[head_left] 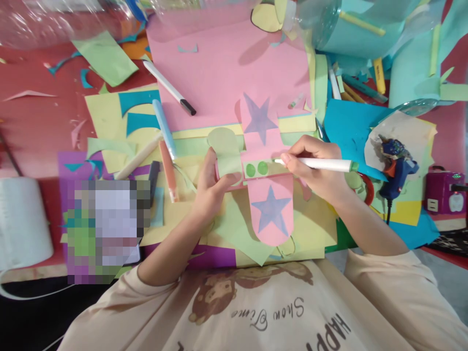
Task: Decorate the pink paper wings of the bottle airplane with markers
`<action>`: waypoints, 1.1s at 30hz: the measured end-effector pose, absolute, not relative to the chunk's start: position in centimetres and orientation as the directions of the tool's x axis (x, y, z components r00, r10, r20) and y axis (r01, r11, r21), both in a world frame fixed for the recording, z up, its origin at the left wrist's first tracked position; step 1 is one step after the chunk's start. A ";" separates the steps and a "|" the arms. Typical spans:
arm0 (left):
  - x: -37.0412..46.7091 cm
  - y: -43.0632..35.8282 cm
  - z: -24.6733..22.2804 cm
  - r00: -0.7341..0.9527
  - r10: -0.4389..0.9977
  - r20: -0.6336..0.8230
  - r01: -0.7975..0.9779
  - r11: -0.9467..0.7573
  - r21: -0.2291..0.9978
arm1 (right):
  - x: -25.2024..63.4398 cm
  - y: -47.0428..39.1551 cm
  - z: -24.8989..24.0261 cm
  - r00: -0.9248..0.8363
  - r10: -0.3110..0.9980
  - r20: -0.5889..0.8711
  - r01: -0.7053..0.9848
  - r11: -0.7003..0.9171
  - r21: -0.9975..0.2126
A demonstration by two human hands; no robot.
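A pink paper cutout [287,139] lies in front of me, with a bluish star on its upper flap and another on its lower, rounded flap. Across its middle runs a pale strip [256,169] bearing two green dots. My left hand [210,187] grips the cutout's left end, thumb on top, beside a pale green rounded piece [224,141]. Between the fingers of my right hand [316,163] is a white marker [325,164] with a green end. Its tip points left and meets the strip just right of the dots, though exact contact is hard to see.
Pink sheets [219,58] and coloured scraps cover the table. Several markers lie left, including an orange one [168,170]. At right, a blue glue gun [397,170] rests on white paper, near a purple box [444,192]. Clear plastic bottles [73,22] line the back; a white roll [24,222] stands left.
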State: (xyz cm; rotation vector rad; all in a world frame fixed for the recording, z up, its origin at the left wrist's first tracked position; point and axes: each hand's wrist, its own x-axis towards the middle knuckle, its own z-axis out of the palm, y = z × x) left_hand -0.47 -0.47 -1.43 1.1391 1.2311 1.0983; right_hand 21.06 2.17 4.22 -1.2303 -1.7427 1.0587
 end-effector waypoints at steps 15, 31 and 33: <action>-0.6 -0.5 -1.7 0.051 0.992 -0.112 0.023 0.111 0.994 | 21.0 2.1 4.3 -0.349 0.930 0.117 0.353 0.246 -0.903; -0.4 -0.4 -1.2 0.027 0.985 -0.169 -0.043 0.170 0.984 | 21.4 2.2 4.3 -0.398 0.910 0.119 0.281 0.244 -0.928; -0.4 -0.4 -1.2 0.030 0.983 -0.183 -0.054 0.185 0.981 | 21.4 2.3 4.3 -0.392 0.911 0.129 0.280 0.252 -0.926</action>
